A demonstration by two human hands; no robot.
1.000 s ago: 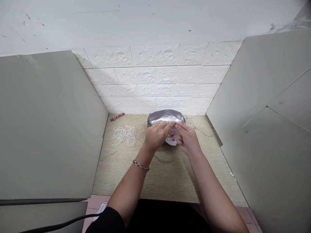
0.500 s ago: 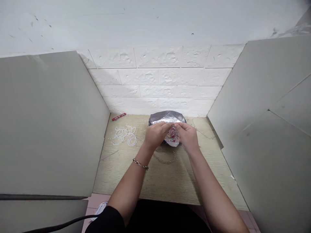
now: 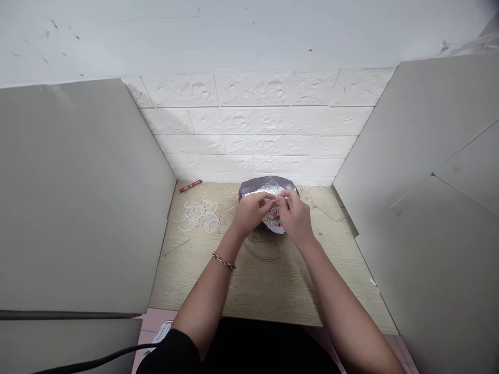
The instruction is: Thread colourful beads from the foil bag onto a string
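Observation:
A silver foil bag (image 3: pixel 265 186) lies open at the back of the wooden table (image 3: pixel 268 285), with small coloured beads (image 3: pixel 274 218) showing inside it. Both my hands hover over its mouth. My left hand (image 3: pixel 251 212) has its fingers curled and pinched toward the middle; a chain bracelet is on that wrist. My right hand (image 3: pixel 294 215) pinches something tiny that I cannot make out, fingertips almost touching the left ones. A thin beaded strand (image 3: pixel 265 252) lies on the table just below my hands.
White bead strings (image 3: pixel 198 215) lie coiled at the left of the table. A small red stick-like item (image 3: pixel 190 186) lies near the back left corner. Grey panels (image 3: pixel 78 197) wall the table on both sides; a white brick-pattern wall stands behind.
My hands have drawn closer together over the bag's mouth and shifted slightly away from me. The right hand's fingers have bunched into a tighter pinch.

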